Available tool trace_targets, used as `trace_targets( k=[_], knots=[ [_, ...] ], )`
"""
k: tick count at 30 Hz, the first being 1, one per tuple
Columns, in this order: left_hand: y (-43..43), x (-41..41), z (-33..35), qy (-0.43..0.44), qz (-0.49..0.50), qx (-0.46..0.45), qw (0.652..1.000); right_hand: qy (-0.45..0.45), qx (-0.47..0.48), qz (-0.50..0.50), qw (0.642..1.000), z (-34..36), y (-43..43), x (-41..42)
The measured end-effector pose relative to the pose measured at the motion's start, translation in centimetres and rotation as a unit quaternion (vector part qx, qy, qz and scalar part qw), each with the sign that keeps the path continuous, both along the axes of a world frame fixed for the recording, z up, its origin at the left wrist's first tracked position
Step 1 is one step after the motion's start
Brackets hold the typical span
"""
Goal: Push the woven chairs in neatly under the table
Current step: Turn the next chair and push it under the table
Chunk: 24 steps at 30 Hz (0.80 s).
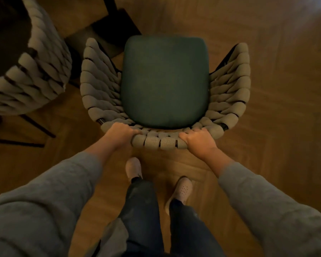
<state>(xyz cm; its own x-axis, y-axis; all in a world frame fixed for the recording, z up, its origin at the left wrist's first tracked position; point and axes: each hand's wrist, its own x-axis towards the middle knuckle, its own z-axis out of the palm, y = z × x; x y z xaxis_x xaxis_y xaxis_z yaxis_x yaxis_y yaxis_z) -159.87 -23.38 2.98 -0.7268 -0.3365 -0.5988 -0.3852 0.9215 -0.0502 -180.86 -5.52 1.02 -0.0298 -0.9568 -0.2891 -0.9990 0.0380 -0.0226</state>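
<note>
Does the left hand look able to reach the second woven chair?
Likely yes, once it lets go: the left hand grips the middle chair by its back, with only bare floor before the second chair.

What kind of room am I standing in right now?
Most likely a home dining area: a green-seated woven chair, a second woven chair beside it, herringbone wood flooring, and what looks like a dark table leg just ahead.
</note>
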Motion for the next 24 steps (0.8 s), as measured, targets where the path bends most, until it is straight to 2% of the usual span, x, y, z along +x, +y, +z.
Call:
trace_targets(
  k=[4,8,17,24],
  knots=[
    [-0.1,-0.5,0.0,0.01,0.027,-0.006,1.0,-0.021,-0.019,0.061,0.998,-0.5,-0.9,-1.6],
    [-0.6,-1.4,-0.1,0.041,0.068,0.005,0.997,-0.034,0.016,0.089,0.995,-0.7,-3.5,-4.4],
    [-4.8,-4.3,-1.1,0.105,0.193,0.051,0.974,0.018,0.064,0.189,0.98,-0.5,-14.8,-11.2],
    [-9.1,-6.5,-1.6,0.133,0.252,0.068,0.956,0.023,0.06,0.205,0.977,-0.4,-22.6,-14.2]
  ],
)
